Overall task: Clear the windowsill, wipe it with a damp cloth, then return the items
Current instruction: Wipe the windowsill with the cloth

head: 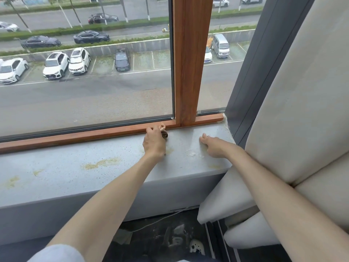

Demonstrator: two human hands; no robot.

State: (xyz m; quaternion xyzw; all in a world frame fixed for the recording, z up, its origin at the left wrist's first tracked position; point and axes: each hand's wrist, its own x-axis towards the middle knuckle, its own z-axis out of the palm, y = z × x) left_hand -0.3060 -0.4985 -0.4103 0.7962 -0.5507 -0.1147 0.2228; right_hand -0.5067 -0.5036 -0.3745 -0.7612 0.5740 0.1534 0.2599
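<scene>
The grey speckled windowsill (pixel 75 167) runs across the view below a wooden window frame (pixel 85 136). It carries yellowish stains and a whitish smear near its right end. My left hand (pixel 154 142) is at the back of the sill by the frame and holds a small brown and beige object (pixel 164 131), mostly hidden in my fingers; what it is I cannot tell. My right hand (pixel 213 145) rests on the sill near its right end with its fingers curled down, holding nothing. No cloth is in view.
A padded beige cushion or chair back (pixel 302 110) leans against the wall at the right, touching the sill's right end. Under the sill there is a dark floor with a white cable (pixel 160 219) and some debris. A wooden mullion (pixel 190 59) rises behind my hands.
</scene>
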